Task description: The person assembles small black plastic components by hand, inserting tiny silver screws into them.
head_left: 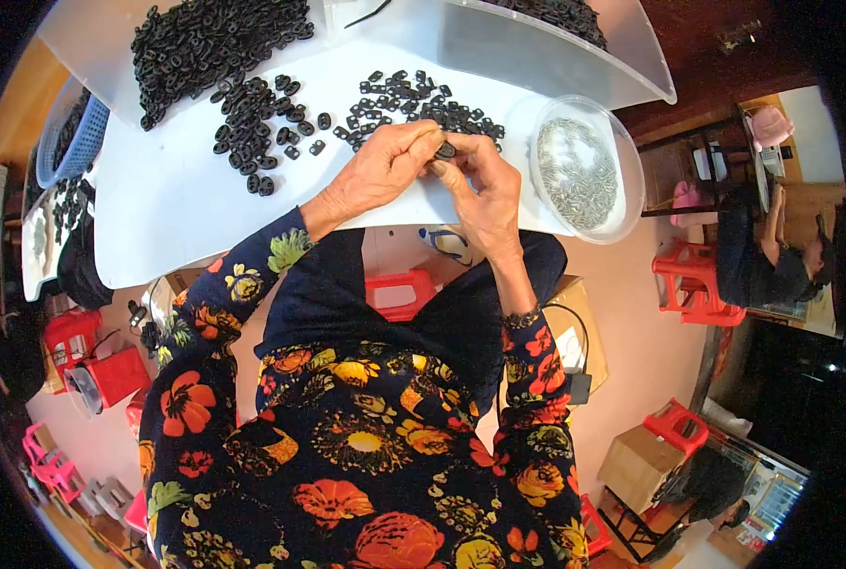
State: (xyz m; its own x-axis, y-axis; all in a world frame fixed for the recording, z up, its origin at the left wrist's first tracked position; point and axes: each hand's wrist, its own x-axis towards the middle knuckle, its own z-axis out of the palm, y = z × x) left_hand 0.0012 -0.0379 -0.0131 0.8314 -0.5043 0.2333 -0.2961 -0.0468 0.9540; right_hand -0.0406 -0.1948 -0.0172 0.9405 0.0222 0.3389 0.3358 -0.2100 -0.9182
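Note:
Over the front edge of the white table (167, 218), my two hands meet and pinch one small black plastic part (445, 150) between the fingertips. My left hand (385, 169) is closed at its left side, thumb and forefinger together. My right hand (487, 194) curls round it from the right, fingers bent. Much of the part is hidden by the fingers. Just beyond my hands lies a loose pile of small black parts (409, 95). Another pile of black oval parts with holes (243, 128) spreads to the left. To the right stands a round clear tub (634, 180) of small silvery metal pieces (579, 185).
At the back left a clear bin (81, 47) holds a heap of black parts; another clear bin (555, 57) stands back right. A blue basket (86, 142) is far left. Red stools (693, 280) and a cardboard box (636, 465) stand on the floor. Another person (773, 247) sits at right.

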